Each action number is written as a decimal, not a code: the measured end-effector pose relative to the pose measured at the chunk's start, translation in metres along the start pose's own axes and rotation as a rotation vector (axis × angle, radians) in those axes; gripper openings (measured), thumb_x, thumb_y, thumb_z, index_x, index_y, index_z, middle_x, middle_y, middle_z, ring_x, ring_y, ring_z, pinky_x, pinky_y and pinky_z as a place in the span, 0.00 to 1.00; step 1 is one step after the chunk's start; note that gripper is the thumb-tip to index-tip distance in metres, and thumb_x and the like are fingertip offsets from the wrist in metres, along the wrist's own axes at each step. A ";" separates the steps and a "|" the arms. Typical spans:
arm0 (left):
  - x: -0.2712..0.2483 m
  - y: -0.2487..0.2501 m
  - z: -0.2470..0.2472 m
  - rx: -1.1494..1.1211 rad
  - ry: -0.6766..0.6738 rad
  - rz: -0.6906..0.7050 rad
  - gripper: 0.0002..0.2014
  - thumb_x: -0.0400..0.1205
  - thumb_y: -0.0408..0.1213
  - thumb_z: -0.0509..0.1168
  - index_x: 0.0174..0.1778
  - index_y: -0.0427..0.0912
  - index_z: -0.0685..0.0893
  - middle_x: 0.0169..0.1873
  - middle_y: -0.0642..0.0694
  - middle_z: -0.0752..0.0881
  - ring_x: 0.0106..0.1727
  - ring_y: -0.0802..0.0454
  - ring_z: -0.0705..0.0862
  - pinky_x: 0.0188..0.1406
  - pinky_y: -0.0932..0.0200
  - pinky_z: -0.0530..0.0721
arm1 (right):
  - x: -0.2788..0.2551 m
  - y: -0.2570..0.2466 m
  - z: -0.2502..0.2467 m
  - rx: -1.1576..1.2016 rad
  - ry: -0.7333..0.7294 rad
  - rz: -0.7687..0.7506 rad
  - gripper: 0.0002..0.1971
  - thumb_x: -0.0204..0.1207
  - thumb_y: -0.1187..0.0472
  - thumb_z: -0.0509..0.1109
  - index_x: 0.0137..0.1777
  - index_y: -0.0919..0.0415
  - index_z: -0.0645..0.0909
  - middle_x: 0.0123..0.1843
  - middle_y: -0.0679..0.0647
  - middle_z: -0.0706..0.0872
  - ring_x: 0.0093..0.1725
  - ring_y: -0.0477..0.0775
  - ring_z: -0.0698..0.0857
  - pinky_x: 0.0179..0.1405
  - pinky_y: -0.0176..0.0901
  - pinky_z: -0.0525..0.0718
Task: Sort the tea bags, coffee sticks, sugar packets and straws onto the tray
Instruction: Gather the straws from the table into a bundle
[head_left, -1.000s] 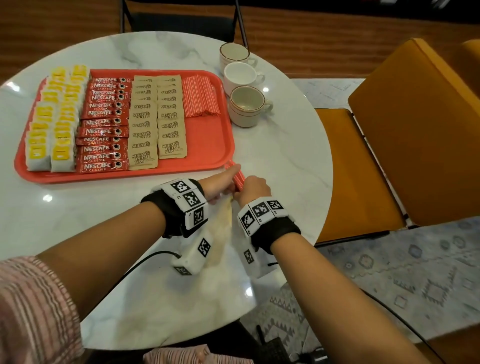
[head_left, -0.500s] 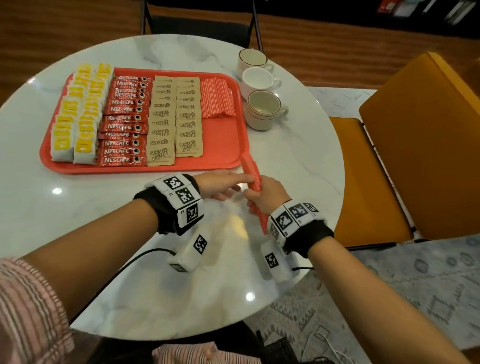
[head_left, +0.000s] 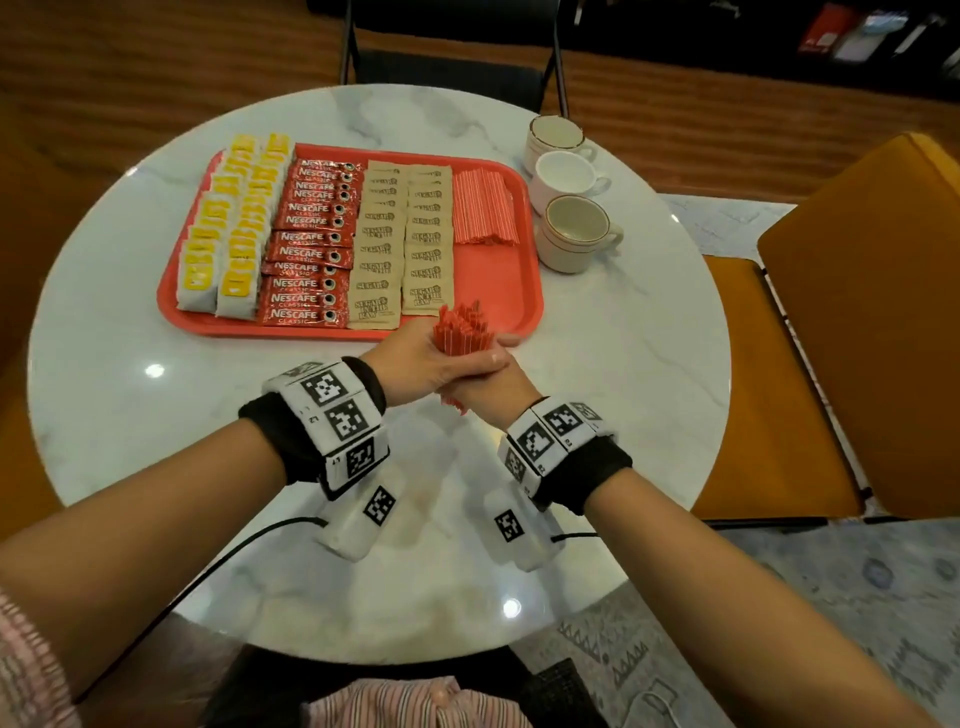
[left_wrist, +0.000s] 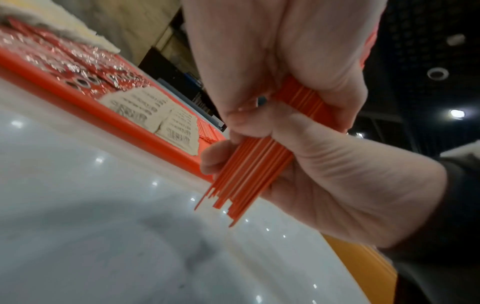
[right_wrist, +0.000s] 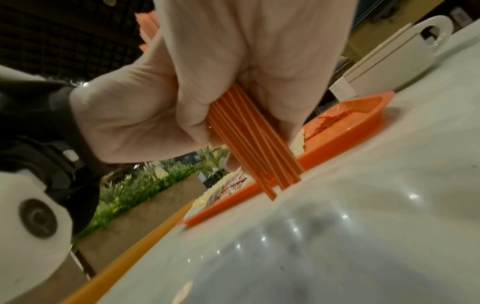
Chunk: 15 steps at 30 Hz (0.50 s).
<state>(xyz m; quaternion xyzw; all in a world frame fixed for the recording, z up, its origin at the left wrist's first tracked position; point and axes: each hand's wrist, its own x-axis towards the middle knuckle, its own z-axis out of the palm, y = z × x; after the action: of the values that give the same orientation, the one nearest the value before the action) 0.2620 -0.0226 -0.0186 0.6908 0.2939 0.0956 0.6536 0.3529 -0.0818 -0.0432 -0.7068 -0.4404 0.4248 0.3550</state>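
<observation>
A bundle of thin red straws (head_left: 465, 330) stands upright just in front of the red tray (head_left: 519, 296). Both hands clasp it: my left hand (head_left: 431, 364) wraps it from the left, and my right hand (head_left: 485, 392) grips it lower down. In the left wrist view the straws (left_wrist: 254, 170) stick out unevenly below the fingers. In the right wrist view the straws' (right_wrist: 254, 144) lower ends reach the table. On the tray lie rows of yellow tea bags (head_left: 228, 244), red coffee sticks (head_left: 306, 249), brown sugar packets (head_left: 400, 244) and a stack of straws (head_left: 483, 208).
Three cups (head_left: 571, 234) stand in a line right of the tray. The round marble table (head_left: 130, 415) shows bare surface near me. An orange chair (head_left: 857, 312) stands at the right, and a black chair (head_left: 447, 78) sits at the far side.
The straw bundle has gone from slanting in my right hand to standing upright. My left hand has closed round it, so both hands now clasp it together.
</observation>
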 end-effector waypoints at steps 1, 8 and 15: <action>-0.002 -0.005 -0.002 0.006 -0.009 -0.008 0.12 0.79 0.33 0.67 0.57 0.46 0.84 0.51 0.52 0.86 0.43 0.74 0.83 0.40 0.75 0.83 | -0.001 -0.001 0.000 -0.072 -0.028 -0.040 0.14 0.72 0.73 0.69 0.58 0.71 0.79 0.46 0.61 0.83 0.46 0.53 0.83 0.49 0.39 0.84; -0.015 -0.029 -0.007 -0.027 0.044 0.025 0.06 0.71 0.34 0.74 0.41 0.48 0.86 0.52 0.54 0.86 0.55 0.58 0.84 0.56 0.63 0.83 | 0.004 0.014 0.009 -0.296 -0.174 -0.016 0.22 0.66 0.62 0.78 0.61 0.61 0.80 0.57 0.55 0.85 0.52 0.51 0.83 0.48 0.33 0.78; -0.013 -0.033 -0.006 -0.099 0.087 0.117 0.10 0.70 0.27 0.74 0.37 0.45 0.81 0.31 0.61 0.86 0.38 0.65 0.84 0.40 0.71 0.80 | 0.012 0.036 0.010 -0.203 -0.108 0.090 0.27 0.56 0.55 0.84 0.55 0.60 0.82 0.49 0.56 0.88 0.50 0.54 0.86 0.53 0.49 0.86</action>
<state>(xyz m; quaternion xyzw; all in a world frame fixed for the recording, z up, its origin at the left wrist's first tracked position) 0.2385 -0.0252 -0.0463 0.6690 0.2761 0.1781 0.6667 0.3584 -0.0829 -0.0821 -0.7343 -0.4673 0.4311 0.2381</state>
